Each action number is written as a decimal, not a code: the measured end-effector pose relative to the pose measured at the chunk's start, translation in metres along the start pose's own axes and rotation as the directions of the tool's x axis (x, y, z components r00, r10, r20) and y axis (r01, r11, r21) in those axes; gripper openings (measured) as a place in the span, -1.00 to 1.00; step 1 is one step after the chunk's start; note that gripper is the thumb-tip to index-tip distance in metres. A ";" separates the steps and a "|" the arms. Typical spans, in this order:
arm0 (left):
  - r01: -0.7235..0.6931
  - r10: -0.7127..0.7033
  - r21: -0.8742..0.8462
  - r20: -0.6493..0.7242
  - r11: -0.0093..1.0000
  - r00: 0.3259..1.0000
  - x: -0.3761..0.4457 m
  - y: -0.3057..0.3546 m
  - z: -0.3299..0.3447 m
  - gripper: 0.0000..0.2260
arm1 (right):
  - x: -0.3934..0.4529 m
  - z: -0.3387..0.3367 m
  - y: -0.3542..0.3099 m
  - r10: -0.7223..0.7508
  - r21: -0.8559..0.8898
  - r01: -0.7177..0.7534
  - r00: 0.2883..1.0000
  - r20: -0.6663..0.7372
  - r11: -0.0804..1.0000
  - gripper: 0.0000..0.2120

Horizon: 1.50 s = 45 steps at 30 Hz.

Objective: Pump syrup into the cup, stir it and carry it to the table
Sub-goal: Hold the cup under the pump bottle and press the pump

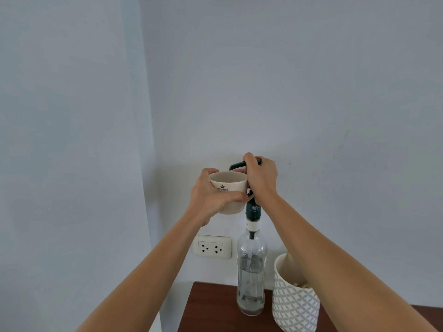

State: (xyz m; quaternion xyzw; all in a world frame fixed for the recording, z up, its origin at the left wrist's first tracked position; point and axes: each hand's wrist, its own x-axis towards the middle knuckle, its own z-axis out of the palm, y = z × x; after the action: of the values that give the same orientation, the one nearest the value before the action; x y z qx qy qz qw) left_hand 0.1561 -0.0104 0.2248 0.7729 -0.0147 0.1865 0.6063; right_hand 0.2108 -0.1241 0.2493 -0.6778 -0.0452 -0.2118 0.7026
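A tall clear glass syrup bottle (251,271) stands upright on a dark wooden surface (211,307). Its dark green pump (236,165) rises above the neck, with the spout curving left over a cream cup (227,185) that bears a dark crest logo. My left hand (213,200) holds that cup in the air, its rim just under the spout. My right hand (261,178) wraps over the pump head from above. The inside of the cup is mostly hidden from this angle.
A white ceramic holder (293,298) with a grey lattice pattern stands right of the bottle, with pale wooden sticks inside. A white double wall socket (212,246) sits on the pale wall behind. The wooden surface's left edge lies just left of the bottle.
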 end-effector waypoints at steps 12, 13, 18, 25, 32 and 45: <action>-0.010 0.010 -0.010 0.002 1.000 1.000 0.001 0.000 -0.003 0.05 | 0.000 0.003 0.001 -0.071 -0.050 0.070 0.997 -0.023 0.996 -0.77; -0.011 0.011 -0.011 0.002 1.000 1.000 0.001 0.000 -0.003 0.05 | 0.000 0.003 0.000 -0.072 -0.051 0.070 0.997 -0.026 0.996 -0.77; -0.004 0.004 -0.022 0.004 1.000 1.000 0.002 -0.001 -0.003 0.03 | 0.000 0.003 0.001 -0.082 -0.037 0.081 0.996 -0.039 0.996 -0.77; 0.008 -0.008 -0.027 0.010 1.000 1.000 0.003 -0.003 -0.003 -0.04 | 0.001 0.003 0.002 -0.090 -0.050 0.088 0.996 -0.025 0.995 -0.80; 0.002 -0.002 -0.024 0.004 1.000 1.000 0.003 -0.004 -0.003 0.03 | 0.001 0.002 0.004 -0.116 -0.060 0.115 0.993 -0.018 0.992 -0.79; 0.012 -0.012 -0.007 0.002 1.000 1.000 -0.002 -0.004 -0.002 0.02 | 0.000 -0.002 0.005 -0.124 -0.107 0.128 0.992 0.039 0.986 -0.69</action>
State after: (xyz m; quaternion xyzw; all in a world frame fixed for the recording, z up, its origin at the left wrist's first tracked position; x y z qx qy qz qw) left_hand 0.1545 -0.0076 0.2204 0.7711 -0.0113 0.1822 0.6100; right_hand 0.2119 -0.1265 0.2444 -0.7143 -0.0875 -0.2471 0.6489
